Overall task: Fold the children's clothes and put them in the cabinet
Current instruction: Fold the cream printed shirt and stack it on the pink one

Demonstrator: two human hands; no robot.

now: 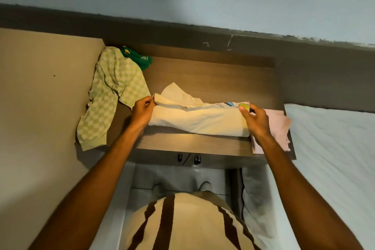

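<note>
A cream children's shirt (199, 116) with a colourful print lies partly folded across the top of the wooden cabinet (203, 145). My left hand (143, 108) pinches the shirt's left edge. At the shirt's right end, my right hand (254, 119) rests with fingers spread, the thumb touching the printed part. A pink garment (279, 126) lies flat under and beside my right hand. A green checked garment (110, 95) hangs crumpled over the cabinet's left edge, and a dark green piece (140, 59) sits behind it.
A beige wall panel (44, 97) stands close on the left. A bed with a white sheet (332, 148) borders the cabinet on the right. Two dark cabinet door handles (188, 158) show below the top's front edge. My feet stand on grey floor.
</note>
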